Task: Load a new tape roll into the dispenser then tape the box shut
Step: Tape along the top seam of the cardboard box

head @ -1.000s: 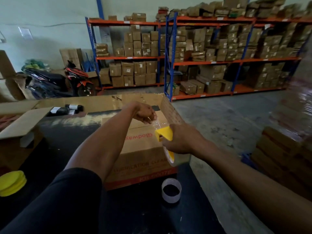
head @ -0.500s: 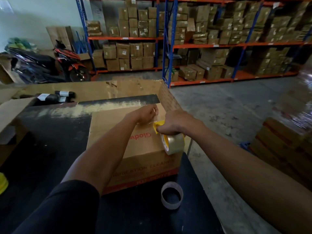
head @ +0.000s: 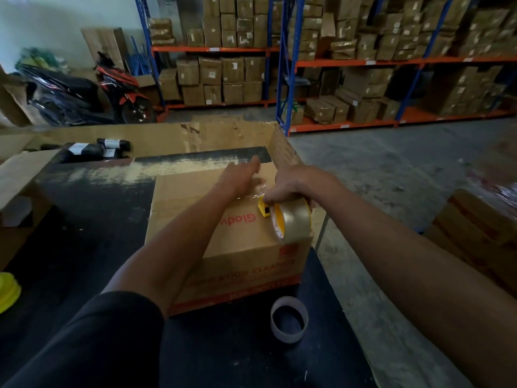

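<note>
A brown cardboard box (head: pixel 240 239) with red lettering lies closed on the black table (head: pixel 92 225). My right hand (head: pixel 293 183) grips the yellow tape dispenser (head: pixel 264 209), which carries a full clear tape roll (head: pixel 295 221), over the box's top near its right edge. A short strip of clear tape runs from the dispenser onto the box top. My left hand (head: pixel 243 177) lies flat with fingers stretched out, pressing that tape end down at the far side of the box top.
An empty tape core (head: pixel 289 319) stands on the table in front of the box. Yellow discs (head: pixel 7 289) sit at the left edge. Flattened cardboard (head: pixel 167 135) and black wrapped items (head: pixel 98 147) lie behind. Shelves of boxes (head: pixel 349 65) and a motorbike (head: pixel 84 93) stand beyond.
Both hands moved down onto the box top. The left hand went from pinching the tape end to lying flat on it, and the dispenser came to rest near the box's right edge.
</note>
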{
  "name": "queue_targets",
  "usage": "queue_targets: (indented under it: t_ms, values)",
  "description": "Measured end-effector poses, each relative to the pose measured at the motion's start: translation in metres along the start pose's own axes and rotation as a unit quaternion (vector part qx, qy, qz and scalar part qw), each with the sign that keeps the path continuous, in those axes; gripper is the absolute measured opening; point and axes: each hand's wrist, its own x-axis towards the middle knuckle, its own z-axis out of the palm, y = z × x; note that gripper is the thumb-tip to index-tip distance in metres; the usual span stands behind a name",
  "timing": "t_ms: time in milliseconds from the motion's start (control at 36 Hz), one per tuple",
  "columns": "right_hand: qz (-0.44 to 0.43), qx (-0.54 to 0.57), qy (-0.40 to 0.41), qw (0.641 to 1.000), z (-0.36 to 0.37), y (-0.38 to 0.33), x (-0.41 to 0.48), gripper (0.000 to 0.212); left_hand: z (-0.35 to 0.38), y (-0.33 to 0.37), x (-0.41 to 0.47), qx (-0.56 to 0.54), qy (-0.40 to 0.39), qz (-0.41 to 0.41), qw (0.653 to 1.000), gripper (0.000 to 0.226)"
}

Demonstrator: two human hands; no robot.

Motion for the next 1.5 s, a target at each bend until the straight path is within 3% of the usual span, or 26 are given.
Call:
queue_targets:
  t_ms: [56,111,167,278,389,556,639,778,889,1000,1083,1194,1500]
  values:
    - [0.002,0.0,-0.001,1.0,-0.002,-0.001,0.001,0.039,0.0,-0.005,-0.003,-0.108,0.068,-0.019,0.992,0.019]
    - [-0.002,0.0,-0.013,1.0,-0.005,-0.003,0.0,0.04,-0.002,-0.008,-0.011,-0.153,0.099,0.05,0.982,0.014]
    - [0.001,0.004,-0.024,1.0,-0.007,-0.004,0.0,0.051,-0.003,-0.008,-0.021,-0.151,0.051,0.116,0.98,0.016]
    - [0.007,0.0,-0.067,0.998,-0.011,-0.011,-0.004,0.061,0.007,-0.005,-0.047,-0.106,-0.113,0.098,0.983,0.028]
    - [0.02,-0.004,-0.096,0.995,-0.018,-0.013,-0.011,0.067,0.013,0.0,-0.052,-0.03,-0.144,0.099,0.984,0.037]
    - [0.051,-0.05,-0.089,0.994,-0.016,-0.003,-0.033,0.084,0.012,0.004,-0.046,-0.024,-0.179,0.07,0.981,0.05]
    - [0.069,-0.03,-0.133,0.988,-0.009,0.0,-0.039,0.077,0.014,0.011,-0.046,0.0,-0.196,0.042,0.98,0.062]
    - [0.049,-0.025,-0.076,0.996,0.002,0.0,-0.051,0.058,0.006,0.029,-0.049,0.087,-0.203,0.038,0.974,0.071]
    - [0.056,-0.002,-0.081,0.995,0.004,-0.002,-0.059,0.074,0.0,0.045,-0.06,0.027,-0.227,0.038,0.973,0.065]
    - [0.064,-0.008,-0.066,0.996,0.008,0.002,-0.071,0.068,0.016,0.036,-0.063,0.024,-0.195,0.041,0.98,0.068]
    - [0.046,-0.02,-0.046,0.998,0.019,0.009,-0.074,0.082,0.018,0.031,-0.065,0.015,-0.17,0.04,0.985,0.072]
    - [0.038,-0.008,-0.059,0.998,0.029,0.023,-0.087,0.058,0.018,0.039,-0.068,0.015,-0.171,0.011,0.985,0.08]
    - [0.012,-0.009,-0.031,0.999,0.037,0.024,-0.102,0.049,0.018,0.034,-0.066,0.03,-0.172,0.011,0.985,0.081]
